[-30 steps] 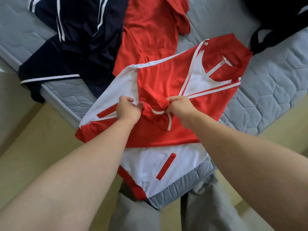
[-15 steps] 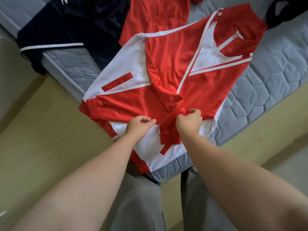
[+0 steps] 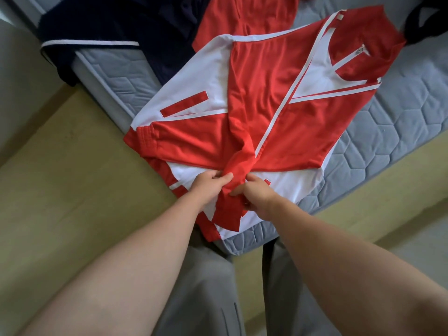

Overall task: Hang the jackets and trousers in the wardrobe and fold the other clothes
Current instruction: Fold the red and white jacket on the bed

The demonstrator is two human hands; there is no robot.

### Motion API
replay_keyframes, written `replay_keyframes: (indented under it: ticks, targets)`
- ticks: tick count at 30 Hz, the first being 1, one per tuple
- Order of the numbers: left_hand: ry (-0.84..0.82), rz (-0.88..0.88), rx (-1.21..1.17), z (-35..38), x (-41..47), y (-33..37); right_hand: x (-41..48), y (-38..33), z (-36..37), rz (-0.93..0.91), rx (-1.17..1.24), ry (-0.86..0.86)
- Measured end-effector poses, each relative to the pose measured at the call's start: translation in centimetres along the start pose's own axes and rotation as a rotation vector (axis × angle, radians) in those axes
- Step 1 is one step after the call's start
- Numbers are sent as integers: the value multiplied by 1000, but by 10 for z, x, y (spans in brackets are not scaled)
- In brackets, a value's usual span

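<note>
Jacket [image 3: 266, 105] spread on mattress [image 3: 400, 117] corner, sleeves folded across front. Sleeve end [image 3: 230, 207] pinched near hem by left hand [image 3: 209, 184] and right hand [image 3: 255, 196], fingers curled on fabric.

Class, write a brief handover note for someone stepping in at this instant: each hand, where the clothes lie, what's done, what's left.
Left hand and right hand both pinch the red sleeve end of the red-and-white zip-up jacket, which lies spread on the grey quilted mattress with its sleeves crossed over the front.
Navy white-striped garment and plain red garment lie behind it.
Nothing in view is hung or fully folded; every piece is left.
</note>
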State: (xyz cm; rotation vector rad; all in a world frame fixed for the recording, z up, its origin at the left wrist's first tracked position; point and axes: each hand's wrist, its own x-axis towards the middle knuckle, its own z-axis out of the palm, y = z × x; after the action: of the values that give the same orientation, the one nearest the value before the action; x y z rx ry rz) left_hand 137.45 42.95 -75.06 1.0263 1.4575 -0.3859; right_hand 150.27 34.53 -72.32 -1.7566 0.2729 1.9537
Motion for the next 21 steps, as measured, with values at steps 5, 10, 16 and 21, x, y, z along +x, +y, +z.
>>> replay_keyframes:
  ticks: [5,10,16,21]
  targets:
    - [27,-95,-21,-6,-2,-18,-5,15,12,46,98,-124]
    - [81,-138,-32,-10,-7,-27,-11,27,30,-244,-292,142]
    - [188,-46,-193,-19,-14,-5,-23,38,53,-422,-673,-1]
    - [69,21,102,-25,-13,-2,-12,42,46,-310,-565,349]
